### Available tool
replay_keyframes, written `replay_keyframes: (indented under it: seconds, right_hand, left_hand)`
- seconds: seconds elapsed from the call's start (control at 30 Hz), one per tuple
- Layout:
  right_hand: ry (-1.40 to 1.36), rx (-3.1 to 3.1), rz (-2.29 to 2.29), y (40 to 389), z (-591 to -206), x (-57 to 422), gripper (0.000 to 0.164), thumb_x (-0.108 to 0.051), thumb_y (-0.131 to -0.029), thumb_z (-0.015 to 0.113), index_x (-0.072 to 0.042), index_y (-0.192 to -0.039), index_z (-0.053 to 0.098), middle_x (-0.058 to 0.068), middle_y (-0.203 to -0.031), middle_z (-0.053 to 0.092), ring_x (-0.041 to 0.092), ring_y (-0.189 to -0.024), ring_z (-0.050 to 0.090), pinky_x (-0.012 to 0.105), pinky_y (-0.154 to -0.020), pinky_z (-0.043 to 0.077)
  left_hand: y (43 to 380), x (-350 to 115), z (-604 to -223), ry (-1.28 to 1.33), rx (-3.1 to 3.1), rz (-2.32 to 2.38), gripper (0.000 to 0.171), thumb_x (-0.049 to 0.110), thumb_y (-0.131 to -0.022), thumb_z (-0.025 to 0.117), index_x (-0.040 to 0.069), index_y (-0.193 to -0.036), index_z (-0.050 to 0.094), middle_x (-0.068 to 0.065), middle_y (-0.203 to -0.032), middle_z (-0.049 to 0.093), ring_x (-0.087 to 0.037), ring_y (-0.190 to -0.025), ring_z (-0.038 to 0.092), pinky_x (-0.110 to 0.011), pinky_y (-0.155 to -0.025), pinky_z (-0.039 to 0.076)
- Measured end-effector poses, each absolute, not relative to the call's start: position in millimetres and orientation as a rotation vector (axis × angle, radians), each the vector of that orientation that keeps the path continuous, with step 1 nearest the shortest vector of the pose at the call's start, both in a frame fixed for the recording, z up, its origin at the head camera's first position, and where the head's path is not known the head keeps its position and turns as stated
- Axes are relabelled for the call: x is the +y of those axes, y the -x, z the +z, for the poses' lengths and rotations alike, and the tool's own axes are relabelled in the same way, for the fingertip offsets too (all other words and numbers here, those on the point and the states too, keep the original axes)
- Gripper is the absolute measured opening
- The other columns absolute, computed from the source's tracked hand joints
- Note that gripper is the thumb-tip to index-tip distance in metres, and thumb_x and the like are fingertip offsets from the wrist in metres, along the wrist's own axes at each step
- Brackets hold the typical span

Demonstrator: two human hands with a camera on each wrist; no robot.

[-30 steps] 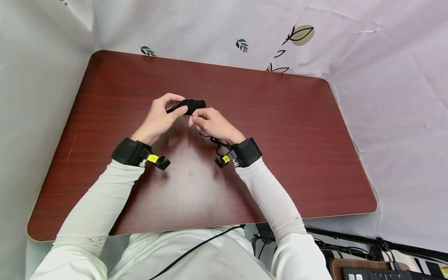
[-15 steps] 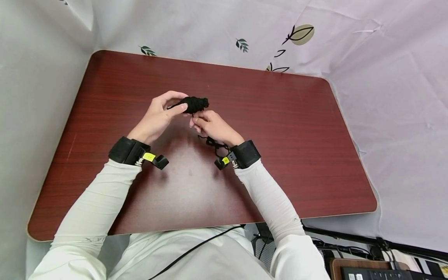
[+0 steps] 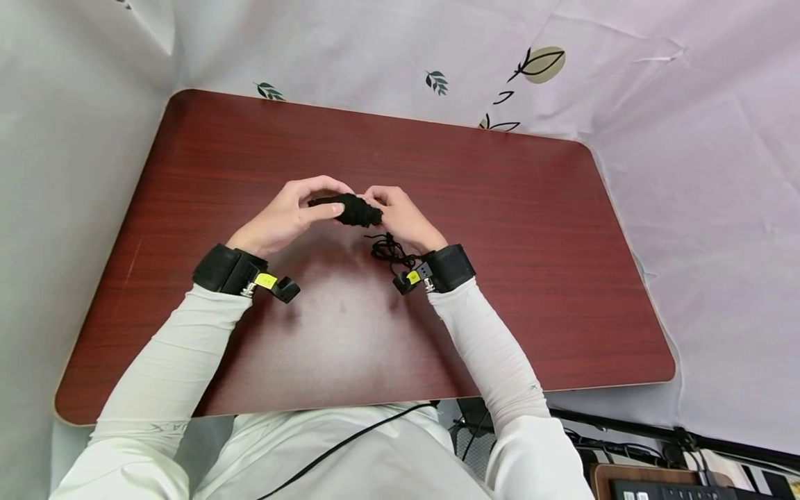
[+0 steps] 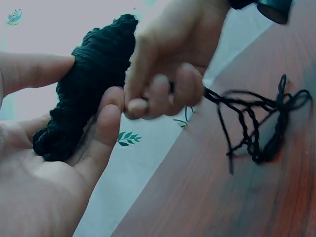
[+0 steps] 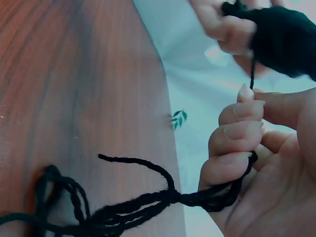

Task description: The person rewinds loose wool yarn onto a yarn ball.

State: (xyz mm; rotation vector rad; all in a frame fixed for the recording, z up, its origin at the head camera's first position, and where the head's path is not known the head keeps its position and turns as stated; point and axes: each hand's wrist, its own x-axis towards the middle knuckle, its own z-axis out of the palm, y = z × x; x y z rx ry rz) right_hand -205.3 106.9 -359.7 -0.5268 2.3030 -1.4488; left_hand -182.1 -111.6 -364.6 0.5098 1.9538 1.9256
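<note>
My left hand [image 3: 284, 214] holds a thick bundle of wound black cord [image 3: 359, 210], thumb on its near side and fingers on its far side. In the left wrist view the wound bundle [image 4: 91, 74] lies along the palm, its windings packed closely. My right hand [image 3: 407, 221] is by the bundle's right end, with curled fingers gripping the cord. The right wrist view has a single taut strand [image 5: 253, 74] running from the bundle to its fingertips. Below that hand hangs a looped, loose hank of the same cord [image 3: 392, 251], knotted together near the palm.
Both hands are above a reddish-brown wooden table [image 3: 531, 264]. White curtain-like cloth [image 3: 350, 48] with leaf prints stands behind and at the sides. A black cable [image 3: 350, 439] crosses the person's lap, and electronic gear [image 3: 669, 486] sits at the lower right.
The bundle has shifted right and nearer to the person, its right end now tipped down. My right hand has moved from the bundle's near side up to its right end, the loose cord following.
</note>
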Motion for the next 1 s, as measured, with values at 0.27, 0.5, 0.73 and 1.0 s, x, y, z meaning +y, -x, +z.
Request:
replay_keyframes:
  seconds: [0.27, 0.5, 0.73, 1.0]
  right_hand:
    - [0.500, 2.503, -1.300, 204, -346, 107, 0.034, -0.034, -0.100, 0.052, -0.006, -0.084, 0.062, 0.007, -0.069, 0.049, 0.016, -0.058, 0.040, 0.025, -0.056, 0.035]
    - [0.539, 2.518, -1.266, 196, -332, 99, 0.031, -0.030, -0.101, 0.052, -0.007, -0.083, 0.064, 0.018, -0.076, 0.055, 0.016, -0.067, 0.047, 0.024, -0.064, 0.039]
    - [0.670, 2.530, -1.169, 188, -325, 90, 0.023, -0.021, -0.102, 0.049, -0.009, -0.089, 0.064, 0.000, -0.066, 0.048, 0.013, -0.055, 0.040, 0.023, -0.053, 0.033]
    - [0.718, 2.469, -1.127, 181, -334, 83, 0.024, -0.018, -0.103, 0.046, -0.009, -0.090, 0.065, 0.000, -0.066, 0.048, 0.012, -0.053, 0.042, 0.022, -0.052, 0.035]
  left_hand:
    - [183, -109, -371, -0.542, 2.140, 1.716, 0.028, 0.023, -0.093, 0.066, 0.014, -0.118, 0.063, -0.004, -0.115, 0.065, -0.016, -0.102, 0.061, -0.027, -0.085, 0.052]
    - [184, -105, -377, -0.426, 2.267, 1.681, 0.025, 0.016, -0.090, 0.067, 0.012, -0.115, 0.063, -0.006, -0.113, 0.066, -0.013, -0.096, 0.063, -0.026, -0.082, 0.052]
    - [187, -105, -379, -0.289, 2.310, 1.718, 0.027, 0.023, -0.091, 0.067, 0.014, -0.116, 0.061, -0.002, -0.115, 0.064, -0.013, -0.100, 0.062, -0.034, -0.085, 0.052]
    - [187, -106, -379, -0.146, 2.288, 1.974, 0.025, 0.017, -0.092, 0.066, 0.009, -0.115, 0.061, -0.001, -0.113, 0.058, -0.014, -0.099, 0.060, -0.023, -0.079, 0.052]
